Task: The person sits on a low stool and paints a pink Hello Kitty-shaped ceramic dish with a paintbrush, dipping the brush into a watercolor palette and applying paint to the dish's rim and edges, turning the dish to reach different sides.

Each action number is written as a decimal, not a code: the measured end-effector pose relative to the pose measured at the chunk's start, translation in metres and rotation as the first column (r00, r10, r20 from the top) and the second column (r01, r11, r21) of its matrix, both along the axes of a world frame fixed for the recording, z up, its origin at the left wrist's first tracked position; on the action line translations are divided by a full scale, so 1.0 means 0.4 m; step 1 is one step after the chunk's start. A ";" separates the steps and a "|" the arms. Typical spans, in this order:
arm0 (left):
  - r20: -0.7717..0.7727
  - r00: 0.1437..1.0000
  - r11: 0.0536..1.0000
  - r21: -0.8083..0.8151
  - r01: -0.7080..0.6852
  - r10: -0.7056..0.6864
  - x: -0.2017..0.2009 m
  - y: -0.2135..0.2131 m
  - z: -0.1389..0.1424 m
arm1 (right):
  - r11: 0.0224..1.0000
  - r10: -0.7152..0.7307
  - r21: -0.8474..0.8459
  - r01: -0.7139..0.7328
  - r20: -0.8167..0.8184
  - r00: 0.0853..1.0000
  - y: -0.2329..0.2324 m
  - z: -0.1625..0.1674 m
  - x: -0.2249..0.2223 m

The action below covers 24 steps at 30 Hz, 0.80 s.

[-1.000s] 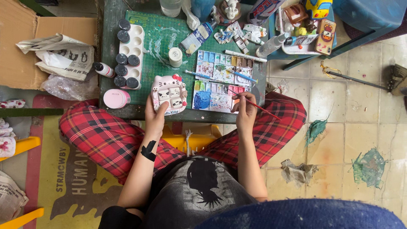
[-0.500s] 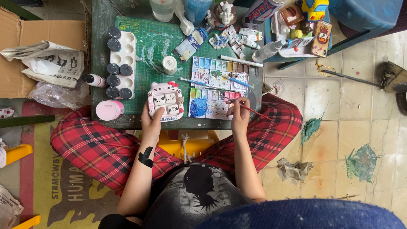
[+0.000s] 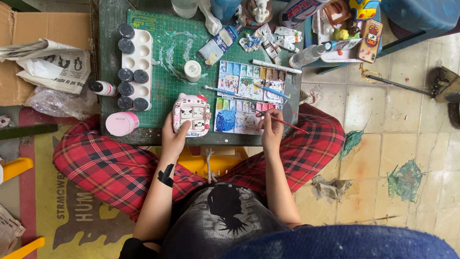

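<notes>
My left hand (image 3: 173, 135) grips the lower left of a small pink and white cat-shaped plaster figure (image 3: 192, 113) lying on the green cutting mat (image 3: 167, 72). My right hand (image 3: 272, 128) pinches a thin red-handled paintbrush (image 3: 282, 122), its tip over the paint palette (image 3: 249, 98) of blue, green and pink wells. Two more brushes (image 3: 230, 92) lie across the palette.
A white mixing tray (image 3: 139, 62) with dark paint pots, a pink jar (image 3: 121, 123) and a small white jar (image 3: 192, 70) stand on the low table (image 3: 111, 29). Paint tubes, bottles and toys crowd the far edge. A cardboard box (image 3: 28, 33) with newspaper sits left; tiled floor lies right.
The view has shifted slightly. My right hand moved the brush a little over the palette's pink wells; my left hand stays on the figure.
</notes>
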<state>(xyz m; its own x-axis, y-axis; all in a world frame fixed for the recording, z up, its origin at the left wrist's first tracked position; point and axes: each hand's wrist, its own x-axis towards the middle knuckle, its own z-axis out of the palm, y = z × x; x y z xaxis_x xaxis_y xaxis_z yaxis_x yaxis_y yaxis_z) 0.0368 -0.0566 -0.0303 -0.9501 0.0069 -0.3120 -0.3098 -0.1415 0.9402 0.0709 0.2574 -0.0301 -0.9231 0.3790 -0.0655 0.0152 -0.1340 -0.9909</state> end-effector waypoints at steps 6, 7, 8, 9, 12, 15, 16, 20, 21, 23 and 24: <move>-0.008 1.000 1.000 0.017 -0.006 0.007 0.006 -0.003 0.000 | 0.999 0.033 -0.032 -0.034 -0.032 0.999 -0.014 0.020 -0.001; -0.012 1.000 1.000 0.018 -0.010 0.010 0.006 -0.003 0.000 | 0.998 0.034 -0.046 -0.036 -0.026 0.999 -0.016 0.023 0.000; -0.015 1.000 1.000 0.019 -0.013 0.013 0.007 -0.003 0.001 | 0.998 0.035 -0.059 -0.036 -0.019 0.999 -0.017 0.024 0.003; -0.004 1.000 1.000 0.025 -0.014 0.015 0.008 -0.003 0.002 | 0.997 0.036 -0.070 -0.037 -0.013 0.999 -0.019 0.025 0.005; 0.016 1.000 0.999 0.047 -0.021 0.020 0.010 -0.002 0.002 | 0.994 0.042 -0.104 -0.041 0.002 0.999 -0.020 0.021 0.012; 0.018 0.999 0.996 0.077 -0.037 0.036 0.014 -0.004 0.000 | 0.990 0.055 -0.133 -0.053 0.014 0.998 -0.020 0.014 0.015; 0.024 0.999 0.995 0.085 -0.046 0.044 0.017 -0.003 -0.002 | 0.989 0.058 -0.137 -0.054 0.020 0.998 -0.018 0.013 0.014; 0.030 0.996 0.980 0.175 -0.090 0.086 0.021 -0.005 -0.016 | 0.993 0.020 -0.115 -0.015 0.038 0.999 -0.007 0.017 0.009; 0.036 0.995 0.973 0.206 -0.102 0.097 0.022 -0.006 -0.020 | 0.994 -0.010 -0.107 0.017 0.069 0.998 -0.004 0.021 0.010; 0.049 0.991 0.955 0.267 -0.130 0.122 0.023 -0.006 -0.031 | 0.993 -0.066 -0.087 0.078 0.132 0.989 0.006 0.029 0.009; 0.056 0.990 0.955 0.261 -0.141 0.131 0.026 -0.007 -0.035 | 0.992 -0.063 -0.098 0.075 0.120 0.991 0.010 0.032 0.010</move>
<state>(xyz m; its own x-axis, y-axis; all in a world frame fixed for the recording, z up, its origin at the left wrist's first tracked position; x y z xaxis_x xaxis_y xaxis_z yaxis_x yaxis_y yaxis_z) 0.0473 -0.0596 -0.0445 -0.9352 -0.0345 -0.3523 -0.3052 -0.4259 0.8518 0.0748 0.2613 -0.0173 -0.8786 0.4277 -0.2124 0.1166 -0.2391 -0.9640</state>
